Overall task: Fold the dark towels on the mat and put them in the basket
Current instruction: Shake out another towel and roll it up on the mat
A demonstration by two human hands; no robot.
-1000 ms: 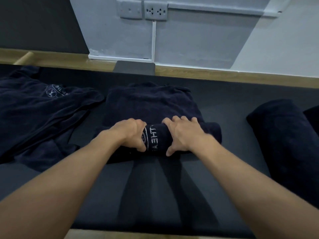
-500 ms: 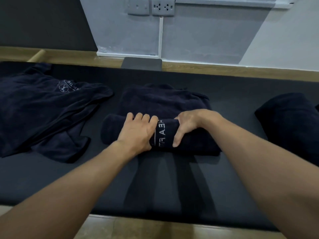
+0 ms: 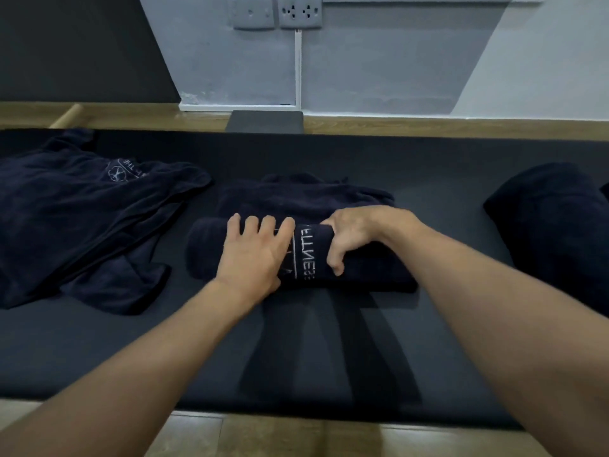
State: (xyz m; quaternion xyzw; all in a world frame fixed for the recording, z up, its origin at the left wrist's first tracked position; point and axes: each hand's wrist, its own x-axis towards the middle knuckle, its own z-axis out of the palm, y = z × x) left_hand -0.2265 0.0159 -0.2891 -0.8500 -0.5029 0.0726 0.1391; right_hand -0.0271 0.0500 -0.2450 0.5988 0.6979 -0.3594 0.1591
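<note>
A big black mat (image 3: 329, 341) is spread across the middle of the view; a loose dark towel (image 3: 82, 219) is seen lying on it at nine o'clock, and a dark bundle (image 3: 553, 225) at three o'clock, too dim to be made out. The rolled towel (image 3: 379, 272) is found in the middle of the mat; its flat part reaches toward twelve o'clock. The rolling step is judged to be in hand; next, the roll must be pushed toward twelve o'clock with an even press, so that it is kept tight. The left hand (image 3: 255, 255) is laid flat on the roll, fingers straight, nothing gripped; the right hand (image 3: 352, 232) is curled over the roll, which is pinched between fingers and thumb.
</note>
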